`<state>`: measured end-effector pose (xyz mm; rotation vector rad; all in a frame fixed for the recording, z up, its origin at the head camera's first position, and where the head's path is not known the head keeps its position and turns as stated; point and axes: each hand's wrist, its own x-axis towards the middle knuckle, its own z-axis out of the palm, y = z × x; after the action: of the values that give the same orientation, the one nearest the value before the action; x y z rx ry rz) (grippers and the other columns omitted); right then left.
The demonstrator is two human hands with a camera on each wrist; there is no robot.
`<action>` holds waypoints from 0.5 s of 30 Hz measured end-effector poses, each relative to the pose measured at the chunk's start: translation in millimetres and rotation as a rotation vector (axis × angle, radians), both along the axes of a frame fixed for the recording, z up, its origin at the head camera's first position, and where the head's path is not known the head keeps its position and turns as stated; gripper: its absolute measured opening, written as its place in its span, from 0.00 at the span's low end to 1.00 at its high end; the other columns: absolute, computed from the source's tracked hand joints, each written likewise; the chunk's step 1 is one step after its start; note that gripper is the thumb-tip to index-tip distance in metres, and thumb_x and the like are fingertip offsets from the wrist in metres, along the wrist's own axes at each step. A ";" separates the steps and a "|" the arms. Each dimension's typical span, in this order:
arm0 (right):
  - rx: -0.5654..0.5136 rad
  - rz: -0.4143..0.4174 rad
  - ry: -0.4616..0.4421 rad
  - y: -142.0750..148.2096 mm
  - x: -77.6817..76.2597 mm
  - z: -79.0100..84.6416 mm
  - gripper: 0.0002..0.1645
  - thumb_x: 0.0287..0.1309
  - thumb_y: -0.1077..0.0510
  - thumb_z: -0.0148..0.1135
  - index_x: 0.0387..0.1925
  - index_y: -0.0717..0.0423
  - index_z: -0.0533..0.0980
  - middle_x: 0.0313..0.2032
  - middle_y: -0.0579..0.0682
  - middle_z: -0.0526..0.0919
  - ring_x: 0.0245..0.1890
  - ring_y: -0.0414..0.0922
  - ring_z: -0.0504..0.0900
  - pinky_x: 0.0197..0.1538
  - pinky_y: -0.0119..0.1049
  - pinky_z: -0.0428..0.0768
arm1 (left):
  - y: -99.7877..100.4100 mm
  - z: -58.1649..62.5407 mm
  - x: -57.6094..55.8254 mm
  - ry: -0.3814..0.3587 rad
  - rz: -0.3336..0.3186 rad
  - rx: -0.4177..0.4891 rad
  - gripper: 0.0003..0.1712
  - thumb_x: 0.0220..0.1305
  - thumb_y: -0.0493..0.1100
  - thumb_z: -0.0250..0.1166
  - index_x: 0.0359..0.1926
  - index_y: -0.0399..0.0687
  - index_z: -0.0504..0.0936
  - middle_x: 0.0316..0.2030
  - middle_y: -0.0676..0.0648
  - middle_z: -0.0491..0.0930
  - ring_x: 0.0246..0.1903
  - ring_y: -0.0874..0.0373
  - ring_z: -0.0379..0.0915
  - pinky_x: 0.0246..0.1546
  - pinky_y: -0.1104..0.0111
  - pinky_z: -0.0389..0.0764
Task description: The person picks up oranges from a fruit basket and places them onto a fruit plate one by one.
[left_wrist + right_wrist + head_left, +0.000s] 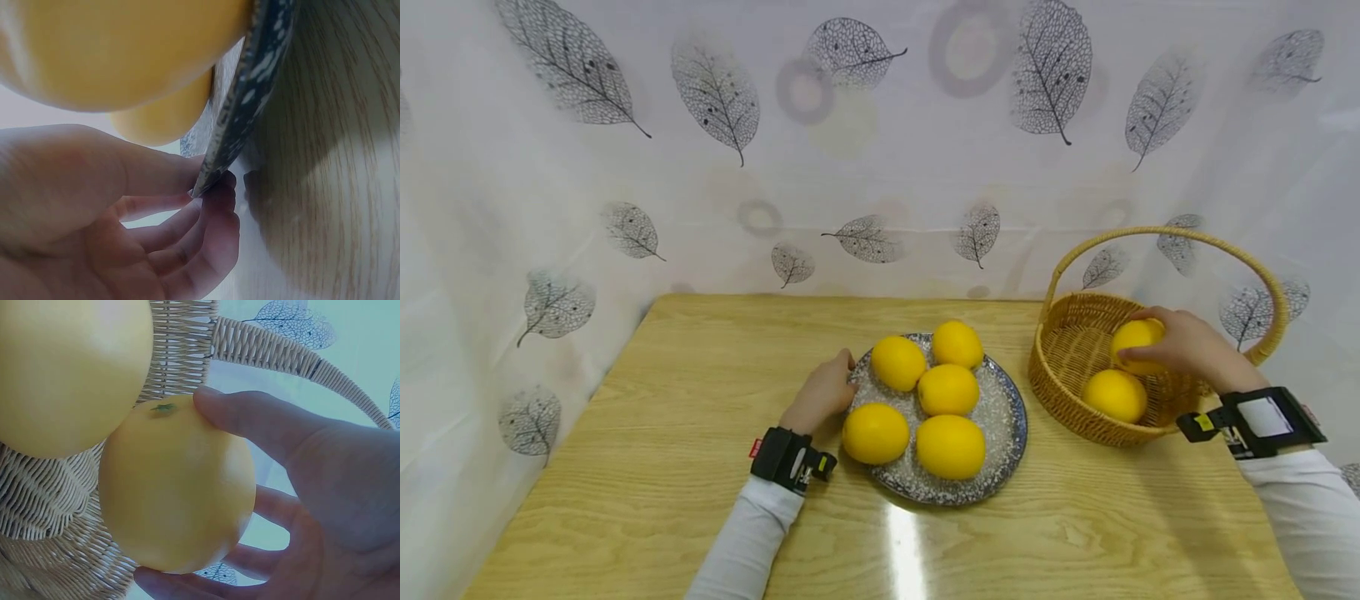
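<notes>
My right hand (1198,346) grips a smooth yellow citrus fruit (178,487) with a green stem mark, thumb on one side and fingers round the other. That fruit is over the inside of a wicker basket (1048,383); whether it touches the bottom I cannot tell. Another yellow fruit (1115,396) lies in the basket beside it. My left hand (822,393) pinches the left rim of a speckled grey plate (1000,454), thumb above and fingers underneath, as the left wrist view shows. Several yellow fruits (951,447) rest on the plate.
The basket's tall arched handle (1172,232) rises above my right hand. Plate and basket stand side by side on a light wooden table (647,467). Behind the table hangs a white curtain (895,158) with a leaf print.
</notes>
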<state>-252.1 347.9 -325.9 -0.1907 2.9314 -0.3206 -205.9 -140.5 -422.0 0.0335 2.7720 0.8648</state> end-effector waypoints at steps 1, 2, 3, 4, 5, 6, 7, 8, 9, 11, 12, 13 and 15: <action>0.000 -0.001 0.001 -1.2 0.5 0.7 0.59 0.59 0.34 0.67 0.70 0.75 0.58 0.64 0.85 0.61 0.61 0.81 0.63 0.62 0.76 0.64 | -0.1 -0.1 -0.2 -0.001 0.001 0.001 0.18 0.74 0.39 0.59 0.61 0.40 0.70 0.49 0.37 0.82 0.37 0.51 0.73 0.40 0.62 0.75; 0.000 -0.002 0.004 -2.4 1.3 1.6 0.58 0.59 0.34 0.68 0.70 0.75 0.58 0.64 0.85 0.60 0.61 0.81 0.62 0.62 0.76 0.64 | -0.1 -0.4 -0.5 -0.001 0.000 0.000 0.18 0.74 0.39 0.59 0.61 0.40 0.70 0.49 0.37 0.82 0.37 0.51 0.73 0.40 0.62 0.75; 0.000 -0.002 0.005 -3.7 2.3 2.4 0.58 0.59 0.34 0.68 0.70 0.74 0.59 0.64 0.85 0.60 0.62 0.80 0.62 0.62 0.76 0.64 | -0.2 -0.6 -0.9 -0.002 0.000 -0.001 0.18 0.74 0.39 0.59 0.61 0.41 0.70 0.49 0.37 0.82 0.38 0.51 0.73 0.40 0.62 0.75; 0.001 -0.003 0.005 -5.5 3.5 3.5 0.58 0.59 0.34 0.68 0.70 0.74 0.59 0.64 0.85 0.60 0.62 0.80 0.62 0.61 0.76 0.64 | 0.0 -0.6 -1.2 -0.004 0.002 0.000 0.19 0.75 0.40 0.59 0.61 0.41 0.70 0.50 0.37 0.82 0.38 0.51 0.73 0.41 0.62 0.75; 0.001 0.000 0.009 -7.0 4.8 4.5 0.57 0.59 0.35 0.68 0.70 0.74 0.59 0.64 0.85 0.60 0.61 0.80 0.62 0.61 0.76 0.64 | 0.0 -0.9 -1.5 -0.006 0.001 0.000 0.19 0.75 0.40 0.59 0.61 0.41 0.69 0.49 0.38 0.82 0.38 0.51 0.73 0.41 0.62 0.75; 0.000 0.002 0.013 -8.8 6.2 5.7 0.57 0.59 0.35 0.68 0.70 0.74 0.59 0.64 0.85 0.60 0.61 0.80 0.62 0.61 0.76 0.64 | 0.0 -1.0 -1.8 -0.006 0.001 0.000 0.19 0.75 0.40 0.59 0.61 0.41 0.69 0.49 0.38 0.82 0.38 0.51 0.73 0.40 0.62 0.75; -0.004 0.003 0.014 -11.0 7.7 6.7 0.56 0.60 0.35 0.68 0.70 0.73 0.59 0.65 0.85 0.60 0.62 0.80 0.61 0.61 0.76 0.64 | 0.1 -1.1 -2.0 -0.006 0.000 -0.001 0.18 0.75 0.40 0.59 0.61 0.41 0.69 0.49 0.38 0.82 0.37 0.51 0.73 0.40 0.62 0.75; -0.006 0.005 0.016 -13.0 9.1 7.8 0.56 0.60 0.35 0.68 0.71 0.73 0.59 0.65 0.85 0.59 0.62 0.80 0.61 0.61 0.76 0.64 | 0.1 -1.1 -2.0 -0.007 -0.001 0.000 0.18 0.75 0.40 0.59 0.61 0.41 0.69 0.48 0.38 0.82 0.37 0.51 0.73 0.40 0.62 0.75; -0.008 0.005 0.019 -15.2 10.5 8.9 0.57 0.59 0.34 0.68 0.71 0.72 0.59 0.65 0.85 0.59 0.62 0.79 0.61 0.61 0.76 0.64 | 0.1 -1.0 -1.9 -0.008 0.000 0.002 0.18 0.75 0.40 0.59 0.61 0.41 0.69 0.47 0.38 0.82 0.37 0.52 0.73 0.39 0.63 0.75; -0.016 0.010 0.028 -19.4 13.0 11.2 0.57 0.59 0.34 0.68 0.71 0.71 0.59 0.65 0.84 0.58 0.62 0.79 0.61 0.61 0.76 0.64 | 0.0 -0.9 -2.0 -0.007 -0.002 0.004 0.18 0.75 0.40 0.59 0.61 0.41 0.69 0.46 0.39 0.82 0.36 0.52 0.73 0.38 0.63 0.74; -0.020 0.009 0.030 -21.8 14.3 12.3 0.58 0.59 0.32 0.68 0.72 0.71 0.59 0.66 0.84 0.58 0.63 0.79 0.61 0.61 0.76 0.64 | -0.1 -0.9 -2.0 -0.007 -0.002 0.004 0.18 0.75 0.40 0.59 0.61 0.41 0.69 0.46 0.39 0.82 0.36 0.52 0.73 0.37 0.64 0.74; -0.023 0.010 0.033 -24.1 15.5 13.4 0.59 0.58 0.32 0.68 0.72 0.70 0.59 0.66 0.84 0.58 0.63 0.78 0.62 0.60 0.75 0.65 | -0.2 -0.7 -2.1 -0.008 -0.003 0.004 0.18 0.75 0.40 0.59 0.61 0.41 0.69 0.45 0.39 0.82 0.35 0.52 0.72 0.37 0.64 0.73; -0.028 0.012 0.043 -28.8 18.3 15.2 0.61 0.57 0.30 0.68 0.72 0.70 0.59 0.66 0.83 0.59 0.62 0.77 0.62 0.60 0.75 0.66 | -0.3 -0.8 -2.5 -0.010 -0.004 0.004 0.18 0.75 0.40 0.59 0.61 0.41 0.69 0.44 0.39 0.82 0.35 0.52 0.72 0.36 0.64 0.73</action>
<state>-233.8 319.1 -310.6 -0.2211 2.9685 -0.3599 -208.4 -140.8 -422.8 0.0361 2.7602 0.8669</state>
